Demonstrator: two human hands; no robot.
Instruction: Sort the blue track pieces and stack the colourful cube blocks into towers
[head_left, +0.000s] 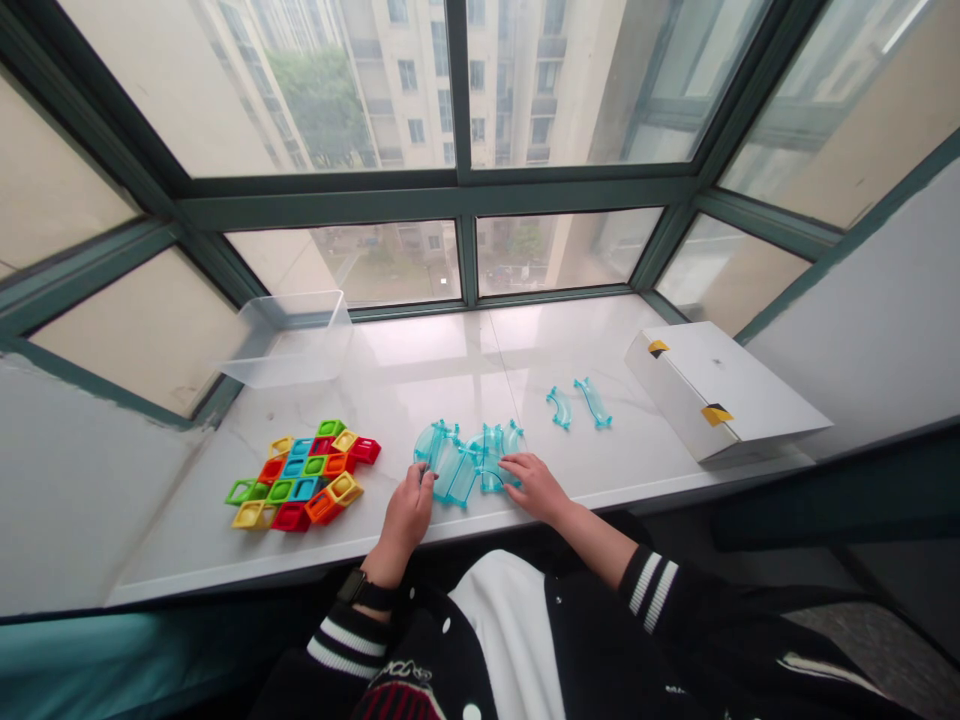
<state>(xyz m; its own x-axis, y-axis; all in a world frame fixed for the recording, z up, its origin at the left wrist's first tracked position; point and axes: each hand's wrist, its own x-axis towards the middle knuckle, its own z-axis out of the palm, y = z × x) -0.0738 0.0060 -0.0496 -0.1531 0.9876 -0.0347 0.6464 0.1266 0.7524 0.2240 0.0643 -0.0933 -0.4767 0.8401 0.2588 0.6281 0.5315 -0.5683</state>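
Observation:
A cluster of clear blue curved track pieces [466, 457] lies on the white window sill [465, 380] near its front edge. My left hand [407, 512] rests at the cluster's left side, fingers curled against one piece. My right hand [534, 483] lies on the cluster's right side, fingers stretched flat over a piece. Two more blue curved pieces [577, 404] lie apart, further right and back.
A patch of joined square frames in red, yellow, green, orange and blue [303, 476] lies at the left. A clear plastic tub [289, 337] stands at the back left by the window. A white flat box [720, 390] with yellow-black tape sits at the right.

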